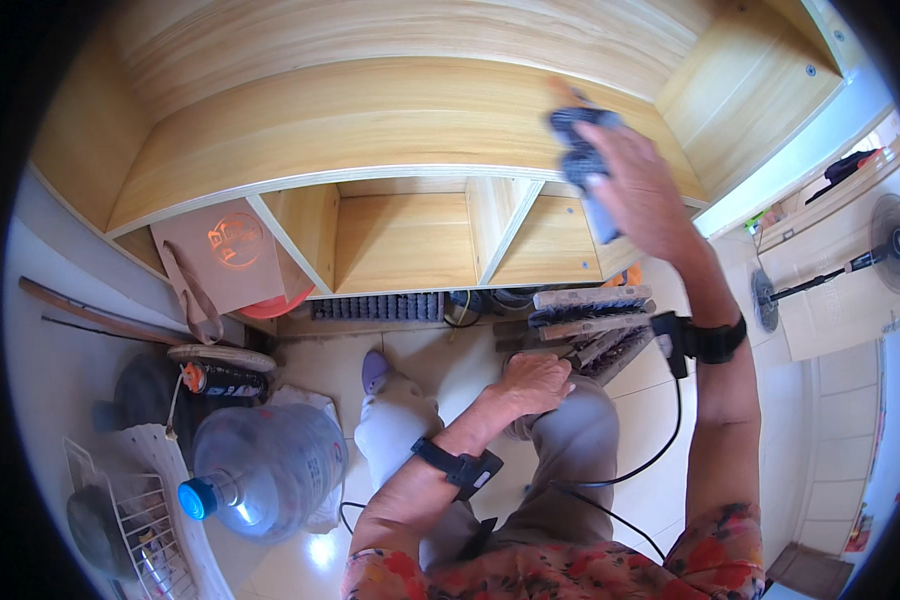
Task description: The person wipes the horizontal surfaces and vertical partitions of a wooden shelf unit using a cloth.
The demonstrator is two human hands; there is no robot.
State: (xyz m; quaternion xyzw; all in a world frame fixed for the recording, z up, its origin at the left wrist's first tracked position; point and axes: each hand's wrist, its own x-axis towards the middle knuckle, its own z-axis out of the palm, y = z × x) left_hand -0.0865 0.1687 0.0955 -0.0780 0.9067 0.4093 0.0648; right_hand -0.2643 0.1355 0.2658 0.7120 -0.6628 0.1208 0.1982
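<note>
My right hand presses a dark grey cloth, blurred by motion, against the right part of a wooden cabinet's upper shelf. Part of the cloth hangs over the shelf's front edge. My left hand rests by my knee with its fingers curled around something dark, mostly hidden, that I cannot make out. Below the shelf are open compartments; a pinkish-brown bag with a ribbon handle leans in the left one.
A large clear water bottle with a blue cap lies on the floor at left, near a white wire rack. Brush-like racks stand under the cabinet by my knee. A standing fan is at right. Black cables run from my wrist straps.
</note>
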